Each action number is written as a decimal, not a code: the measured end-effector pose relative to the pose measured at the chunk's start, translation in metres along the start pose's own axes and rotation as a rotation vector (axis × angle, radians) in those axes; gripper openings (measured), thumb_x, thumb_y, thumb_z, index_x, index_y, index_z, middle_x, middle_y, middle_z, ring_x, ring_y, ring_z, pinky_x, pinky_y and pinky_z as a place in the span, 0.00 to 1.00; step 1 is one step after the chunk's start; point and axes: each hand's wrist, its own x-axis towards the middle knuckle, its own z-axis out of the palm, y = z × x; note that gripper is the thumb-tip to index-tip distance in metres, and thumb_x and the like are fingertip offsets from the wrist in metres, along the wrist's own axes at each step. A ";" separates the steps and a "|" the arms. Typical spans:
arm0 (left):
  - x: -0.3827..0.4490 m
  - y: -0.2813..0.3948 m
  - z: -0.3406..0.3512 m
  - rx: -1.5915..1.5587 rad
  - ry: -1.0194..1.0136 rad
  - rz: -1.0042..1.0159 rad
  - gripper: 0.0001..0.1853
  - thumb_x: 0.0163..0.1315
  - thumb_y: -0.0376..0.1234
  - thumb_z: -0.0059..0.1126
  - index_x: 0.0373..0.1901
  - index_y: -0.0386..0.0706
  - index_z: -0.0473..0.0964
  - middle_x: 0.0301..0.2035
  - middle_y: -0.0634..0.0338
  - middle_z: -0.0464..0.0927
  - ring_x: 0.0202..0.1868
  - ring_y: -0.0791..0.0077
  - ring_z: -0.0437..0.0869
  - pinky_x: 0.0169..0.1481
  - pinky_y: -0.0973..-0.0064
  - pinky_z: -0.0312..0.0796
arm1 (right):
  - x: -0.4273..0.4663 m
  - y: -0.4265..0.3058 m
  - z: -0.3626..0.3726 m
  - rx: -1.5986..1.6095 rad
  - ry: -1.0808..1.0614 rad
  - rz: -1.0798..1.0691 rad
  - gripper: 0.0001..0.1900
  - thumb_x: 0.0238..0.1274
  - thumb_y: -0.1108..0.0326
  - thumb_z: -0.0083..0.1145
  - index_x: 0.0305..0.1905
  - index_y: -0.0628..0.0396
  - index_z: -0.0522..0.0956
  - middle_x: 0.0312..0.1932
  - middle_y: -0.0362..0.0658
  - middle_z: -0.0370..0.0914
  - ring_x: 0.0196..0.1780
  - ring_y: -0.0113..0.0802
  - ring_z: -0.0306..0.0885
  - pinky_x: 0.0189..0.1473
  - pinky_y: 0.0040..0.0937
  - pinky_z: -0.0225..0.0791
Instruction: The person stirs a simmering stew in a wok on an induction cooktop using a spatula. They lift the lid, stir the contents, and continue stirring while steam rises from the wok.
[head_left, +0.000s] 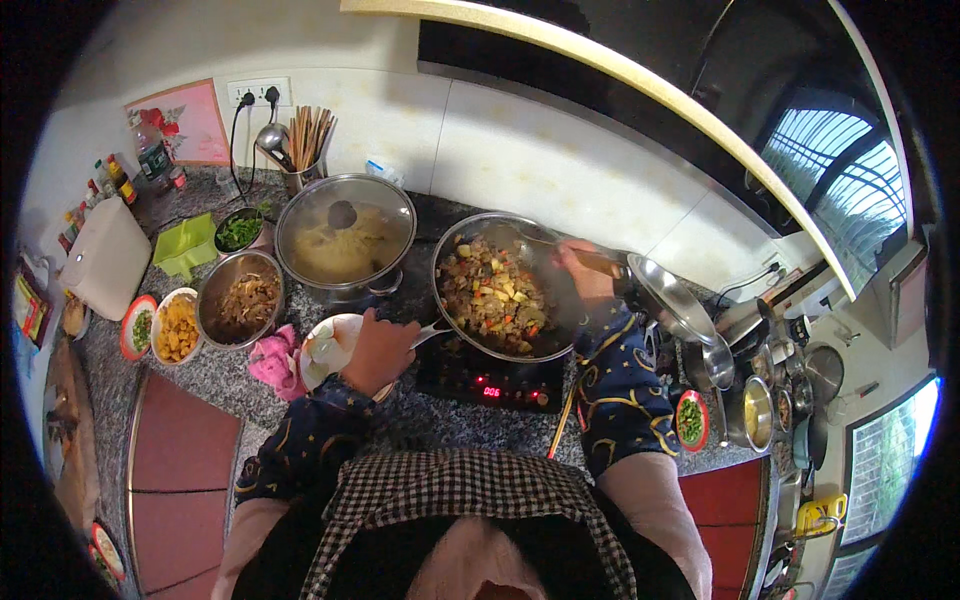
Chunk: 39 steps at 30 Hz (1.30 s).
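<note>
A wide frying pan (442, 300) holds chopped meat with yellow and orange diced pieces, and steam rises at its right side. My left hand (380, 352) grips the pan's handle (430, 332), above a white plate (322, 360). My right hand (586, 270) is closed around the wooden handle (600, 262) of a metal turner, whose blade reaches into the pan and is partly hidden. Beneath the pan is a black induction cooktop (491, 382) with lit red digits. Left of the pan stands a pot under a glass lid (345, 225).
At left are a steel bowl of meat (244, 300), a bowl of yellow pieces (177, 327), a pink cloth (276, 362) and a green basket (184, 244). A metal lid (671, 296) stands near my right forearm. Chopsticks (307, 139) fill a holder by the wall.
</note>
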 end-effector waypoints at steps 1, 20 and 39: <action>0.002 0.001 -0.001 -0.002 -0.010 0.004 0.10 0.51 0.36 0.60 0.35 0.45 0.73 0.23 0.54 0.79 0.30 0.55 0.82 0.55 0.48 0.61 | -0.003 -0.002 0.007 0.065 -0.070 -0.094 0.08 0.62 0.68 0.59 0.42 0.60 0.80 0.36 0.45 0.82 0.40 0.32 0.79 0.42 0.30 0.72; 0.000 0.002 0.006 -0.064 0.051 0.017 0.11 0.52 0.35 0.59 0.37 0.46 0.70 0.23 0.54 0.78 0.31 0.51 0.81 0.53 0.48 0.60 | -0.112 -0.175 -0.017 -0.215 -0.508 -0.472 0.06 0.52 0.71 0.61 0.34 0.58 0.76 0.29 0.46 0.75 0.34 0.45 0.77 0.35 0.40 0.70; -0.003 0.000 0.001 -0.047 -0.024 -0.005 0.14 0.54 0.35 0.59 0.42 0.45 0.71 0.23 0.53 0.79 0.32 0.52 0.82 0.55 0.47 0.59 | -0.074 -0.145 -0.018 -0.609 0.094 -0.134 0.08 0.53 0.63 0.61 0.32 0.56 0.81 0.30 0.50 0.80 0.35 0.49 0.80 0.35 0.42 0.74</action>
